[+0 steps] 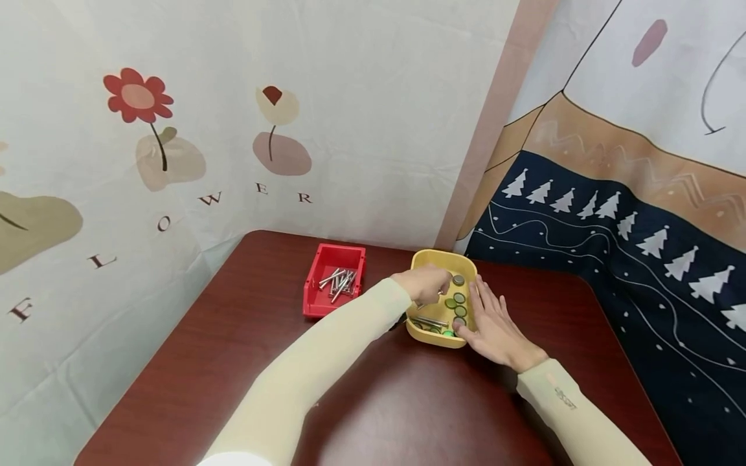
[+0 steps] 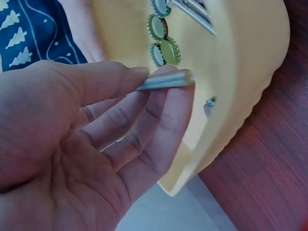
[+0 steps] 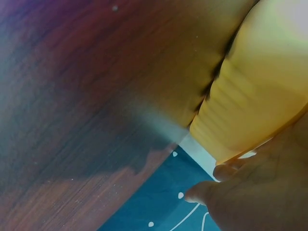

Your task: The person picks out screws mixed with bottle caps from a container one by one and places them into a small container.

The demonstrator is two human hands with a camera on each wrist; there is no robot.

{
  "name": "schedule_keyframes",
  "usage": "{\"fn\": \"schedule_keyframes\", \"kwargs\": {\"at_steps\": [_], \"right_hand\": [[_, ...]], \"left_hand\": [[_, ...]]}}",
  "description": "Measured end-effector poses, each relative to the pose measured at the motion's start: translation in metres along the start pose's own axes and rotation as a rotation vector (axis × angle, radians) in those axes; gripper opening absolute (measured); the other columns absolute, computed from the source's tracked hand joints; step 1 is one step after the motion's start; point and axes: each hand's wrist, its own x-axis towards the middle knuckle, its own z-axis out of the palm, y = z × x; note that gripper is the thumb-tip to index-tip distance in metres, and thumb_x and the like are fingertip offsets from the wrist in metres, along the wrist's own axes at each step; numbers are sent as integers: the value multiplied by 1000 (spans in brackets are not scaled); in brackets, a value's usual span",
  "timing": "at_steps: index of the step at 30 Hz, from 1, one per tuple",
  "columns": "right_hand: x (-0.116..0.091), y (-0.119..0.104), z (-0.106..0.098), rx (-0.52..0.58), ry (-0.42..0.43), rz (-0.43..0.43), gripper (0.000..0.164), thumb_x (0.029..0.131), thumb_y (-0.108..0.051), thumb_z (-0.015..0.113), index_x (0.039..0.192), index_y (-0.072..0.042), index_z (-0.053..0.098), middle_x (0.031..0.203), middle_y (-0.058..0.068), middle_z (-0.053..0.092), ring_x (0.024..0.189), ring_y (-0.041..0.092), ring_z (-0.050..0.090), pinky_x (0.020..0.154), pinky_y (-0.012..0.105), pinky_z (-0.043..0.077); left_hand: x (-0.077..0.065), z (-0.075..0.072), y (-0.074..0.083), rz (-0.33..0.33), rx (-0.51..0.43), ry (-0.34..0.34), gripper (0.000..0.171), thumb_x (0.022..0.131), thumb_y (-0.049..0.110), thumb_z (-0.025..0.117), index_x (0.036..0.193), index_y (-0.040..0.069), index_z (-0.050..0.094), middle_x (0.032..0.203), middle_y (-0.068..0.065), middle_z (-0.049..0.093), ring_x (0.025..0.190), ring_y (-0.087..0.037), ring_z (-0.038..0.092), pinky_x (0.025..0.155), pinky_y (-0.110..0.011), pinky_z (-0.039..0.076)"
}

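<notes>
My left hand (image 1: 427, 285) is inside the yellow bin (image 1: 444, 257), and it pinches a short silver metal rod (image 2: 166, 80) between thumb and fingers. Bottle caps (image 1: 459, 298), several of them green-edged, lie on the bin's floor. More silver rods (image 1: 431, 321) lie near its front end; in the left wrist view one looks threaded. Along the bin's right wall rests my right hand (image 1: 495, 327), its fingers straight outside and the thumb over the rim.
To the left stands a red bin (image 1: 311, 310) with several silver bolt-like pieces (image 1: 342, 283) in it. Both bins are near the back edge of the dark red-brown table (image 1: 408, 401). Printed cloths (image 1: 373, 116) hang behind and at the right.
</notes>
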Motion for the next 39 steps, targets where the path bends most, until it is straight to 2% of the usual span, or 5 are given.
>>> {"fn": "schedule_keyframes", "kwargs": {"at_steps": [6,10,13,26,39], "right_hand": [[1,0,1,0,19,8,102,115,-51,64,183,7,16,196,26,1,180,57,10,139,87,11],[2,-1,3,13,16,8,103,115,-53,64,183,6,16,196,26,1,180,57,10,139,87,10],[1,-1,3,12,9,18,103,115,-54,64,183,6,15,196,25,1,181,56,9,139,87,10],[1,-4,2,18,4,37,105,114,-54,64,184,4,13,197,23,-1,181,55,7,140,86,9],[3,-5,5,13,31,36,104,113,-52,65,184,4,14,197,24,0,181,56,10,140,86,12]], "left_hand": [[-12,0,-11,26,-170,5,35,116,4,64,150,4,72,118,-16,85,56,-8,64,55,-20,54],[-22,2,-18,15,-272,26,32,117,4,64,148,1,70,84,-12,77,50,-8,61,50,-21,53],[-29,4,-23,24,-319,67,30,117,5,64,146,-2,69,79,-3,71,52,-8,64,53,-22,57],[-57,3,-50,-41,-520,181,21,113,5,74,131,-1,68,119,-26,85,59,-12,74,79,-54,74],[-82,-2,-76,-57,-607,289,27,111,4,75,135,-5,66,116,-22,86,69,-20,82,66,-37,72]]}}
